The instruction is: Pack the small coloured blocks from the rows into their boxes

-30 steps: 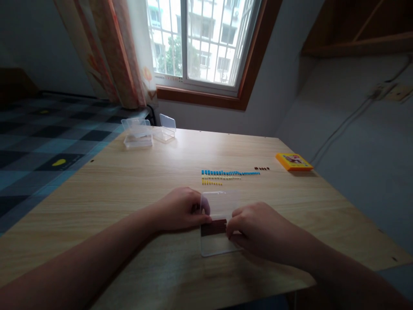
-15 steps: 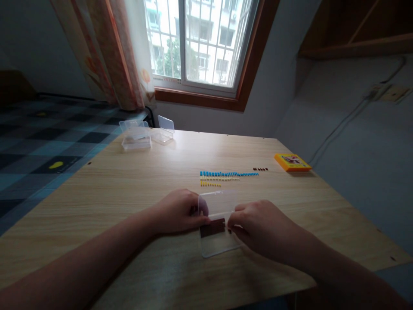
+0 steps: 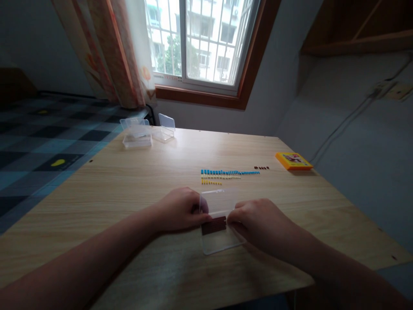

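An open clear plastic box point(image 3: 222, 249) lies on the table in front of me, its hinged lid point(image 3: 219, 200) raised on the far side. Dark brown small blocks point(image 3: 213, 225) are packed in rows inside, against the left part. My left hand point(image 3: 185, 209) grips the box's left side, thumb inside over the blocks and fingers behind the lid. With fingertips pinched together, my right hand point(image 3: 254, 219) is inside the box at the right end of the brown rows. What its fingertips hold, if anything, is hidden.
Beyond the box lie rows of small blue pieces point(image 3: 222, 172), cream pieces point(image 3: 221, 177) and yellow pieces point(image 3: 210, 182). Several dark brown pieces point(image 3: 261, 168) sit farther right, near an orange-yellow box point(image 3: 294, 161). Open clear boxes point(image 3: 137, 141) stand at the table's far left.
My right fingertips have shifted slightly up to the end of the brown rows. The loose brown piece seen below them earlier is no longer visible. My left hand keeps its grip.
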A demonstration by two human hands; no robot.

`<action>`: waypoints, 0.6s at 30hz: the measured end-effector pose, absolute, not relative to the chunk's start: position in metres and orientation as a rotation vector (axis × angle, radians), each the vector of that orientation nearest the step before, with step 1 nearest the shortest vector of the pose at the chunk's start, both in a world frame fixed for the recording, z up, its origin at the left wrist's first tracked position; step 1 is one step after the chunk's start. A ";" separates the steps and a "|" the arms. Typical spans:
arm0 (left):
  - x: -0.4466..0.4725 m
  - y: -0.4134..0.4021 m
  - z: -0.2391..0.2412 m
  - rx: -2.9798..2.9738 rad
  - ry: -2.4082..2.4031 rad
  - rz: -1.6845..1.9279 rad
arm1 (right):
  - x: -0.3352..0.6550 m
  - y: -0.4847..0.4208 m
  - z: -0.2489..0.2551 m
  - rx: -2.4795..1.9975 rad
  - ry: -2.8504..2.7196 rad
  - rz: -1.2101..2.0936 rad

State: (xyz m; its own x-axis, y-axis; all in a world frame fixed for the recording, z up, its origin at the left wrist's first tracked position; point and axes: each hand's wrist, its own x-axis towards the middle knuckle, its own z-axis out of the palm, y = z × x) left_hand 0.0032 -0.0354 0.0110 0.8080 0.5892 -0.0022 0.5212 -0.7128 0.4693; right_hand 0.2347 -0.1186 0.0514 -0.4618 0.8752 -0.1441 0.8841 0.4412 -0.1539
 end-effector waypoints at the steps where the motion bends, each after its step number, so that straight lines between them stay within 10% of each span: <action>1: 0.003 -0.036 0.011 2.536 0.823 0.204 | 0.235 -0.118 0.051 1.613 2.639 -0.337; 18: 0.006 -0.040 0.018 2.503 0.857 0.180 | 0.240 -0.117 0.045 1.618 2.670 -0.342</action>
